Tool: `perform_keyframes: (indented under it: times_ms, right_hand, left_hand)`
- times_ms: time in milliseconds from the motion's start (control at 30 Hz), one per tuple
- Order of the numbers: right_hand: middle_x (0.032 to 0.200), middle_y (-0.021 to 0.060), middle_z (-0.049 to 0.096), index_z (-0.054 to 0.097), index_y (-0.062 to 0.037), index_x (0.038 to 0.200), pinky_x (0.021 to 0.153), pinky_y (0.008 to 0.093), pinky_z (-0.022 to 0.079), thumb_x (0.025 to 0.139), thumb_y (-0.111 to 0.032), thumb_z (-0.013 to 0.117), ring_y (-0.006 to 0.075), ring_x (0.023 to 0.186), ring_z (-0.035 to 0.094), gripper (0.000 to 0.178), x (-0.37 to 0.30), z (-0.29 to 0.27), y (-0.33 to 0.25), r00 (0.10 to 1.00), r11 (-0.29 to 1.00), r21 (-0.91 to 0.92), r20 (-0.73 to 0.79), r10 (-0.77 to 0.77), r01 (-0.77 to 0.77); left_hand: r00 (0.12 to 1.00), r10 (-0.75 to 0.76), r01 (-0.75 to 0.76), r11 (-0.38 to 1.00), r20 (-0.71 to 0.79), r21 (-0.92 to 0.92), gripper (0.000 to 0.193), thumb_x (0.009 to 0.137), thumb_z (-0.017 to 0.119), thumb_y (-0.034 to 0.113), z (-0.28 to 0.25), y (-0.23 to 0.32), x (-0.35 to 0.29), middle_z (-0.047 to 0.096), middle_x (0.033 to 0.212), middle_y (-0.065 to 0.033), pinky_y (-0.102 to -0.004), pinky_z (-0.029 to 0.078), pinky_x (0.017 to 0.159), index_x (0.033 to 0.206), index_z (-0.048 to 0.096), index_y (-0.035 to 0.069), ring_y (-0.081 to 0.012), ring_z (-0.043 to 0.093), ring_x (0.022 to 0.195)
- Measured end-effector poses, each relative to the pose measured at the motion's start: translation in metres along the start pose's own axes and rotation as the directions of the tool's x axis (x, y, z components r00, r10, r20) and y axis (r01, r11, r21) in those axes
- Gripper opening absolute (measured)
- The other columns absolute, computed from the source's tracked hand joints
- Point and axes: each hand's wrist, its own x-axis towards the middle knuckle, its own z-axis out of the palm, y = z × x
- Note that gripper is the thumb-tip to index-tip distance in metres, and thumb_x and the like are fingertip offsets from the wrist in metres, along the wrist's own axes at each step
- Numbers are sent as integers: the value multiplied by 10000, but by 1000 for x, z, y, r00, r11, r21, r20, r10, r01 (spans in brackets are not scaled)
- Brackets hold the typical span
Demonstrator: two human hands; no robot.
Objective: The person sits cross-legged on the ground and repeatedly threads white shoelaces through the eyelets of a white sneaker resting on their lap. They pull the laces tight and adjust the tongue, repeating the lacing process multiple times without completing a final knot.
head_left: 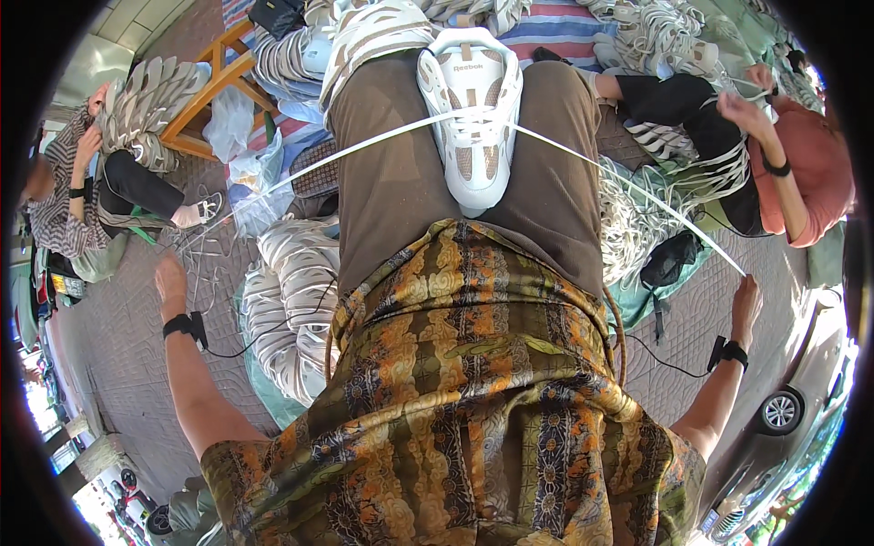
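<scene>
A white and taupe sneaker (470,146) rests between my thighs, its toe toward me and its tongue pointing away. A flat white shoelace (364,144) is threaded across its upper, and both ends stretch out to the sides in nearly straight lines. Out at the far left, my left hand (170,280) is closed at the end of one length. My right hand (746,305), held wide on the right, grips the other end. Each wrist wears a black strap with a cable. The fingertips of my left hand are small and partly hidden.
Stacked shoe parts (296,300) stand by my left leg. Loose white laces (633,227) heap at my right. Ahead lie more shoes (378,41) on a striped cloth (551,36), beside a wooden stool (214,100). Co-workers sit on both sides; a car (792,400) stands behind right.
</scene>
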Motion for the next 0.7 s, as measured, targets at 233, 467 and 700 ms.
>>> perform_keyframes:
  times_ms: [233, 467, 700]
  right_hand:
    - [720, 167, 640, 641, -50, 1071, 547, 407, 481, 927, -116, 484, 272, 622, 642, 224, 3, -16, -48, 986, 950, 277, 126, 109, -141]
    - [786, 35, 639, 625, -36, 1040, 606, 229, 479, 882, -56, 535, 85, 692, 592, 183, 17, -88, -288, 984, 449, 890, 1, -177, 80]
    - [747, 65, 632, 581, -34, 1016, 601, 261, 489, 907, -30, 502, 113, 650, 595, 135, 43, -127, -439, 822, 125, 976, -78, -564, 178]
  left_hand:
    - [996, 89, -89, 996, -19, 17, 139, 818, 520, 46, 5, 3, -6, 631, 849, -281, -533, 501, 718, 899, 630, 17, -458, 625, 825]
    - [998, -8, 7, 1000, -60, -14, 186, 875, 489, 110, 14, 17, 2, 649, 885, -259, -537, 503, 727, 950, 622, 4, -450, 632, 845]
    - [996, -83, 83, 996, 15, -34, 209, 850, 498, 91, 39, 10, -18, 642, 880, -275, -543, 501, 739, 1005, 620, 20, -457, 628, 845]
